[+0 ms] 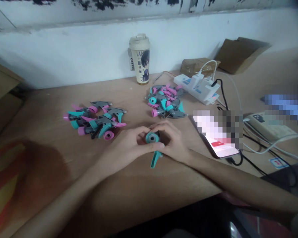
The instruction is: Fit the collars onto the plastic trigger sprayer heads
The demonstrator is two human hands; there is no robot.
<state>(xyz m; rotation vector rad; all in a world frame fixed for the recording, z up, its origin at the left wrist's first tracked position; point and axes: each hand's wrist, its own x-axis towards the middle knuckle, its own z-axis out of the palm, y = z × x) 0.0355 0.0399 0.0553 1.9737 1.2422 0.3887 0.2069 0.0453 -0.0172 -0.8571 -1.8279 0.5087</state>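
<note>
Near the table's front edge, my left hand and my right hand meet around one small teal plastic piece. It has a round, hollow end facing me and a teal lever-like part hanging below. Both hands are closed on it, with my left thumb lying across beneath the round end; some fingertips are hidden behind. Left of my hands lies a pile of similar grey, teal and pink plastic pieces. A second pile of such pieces sits beyond my hands, slightly to the right.
A lidded coffee cup stands by the wall. To the right are a white power strip with plugs and cables, a lit phone, a small box and cardboard boxes. Another cardboard box is at far left.
</note>
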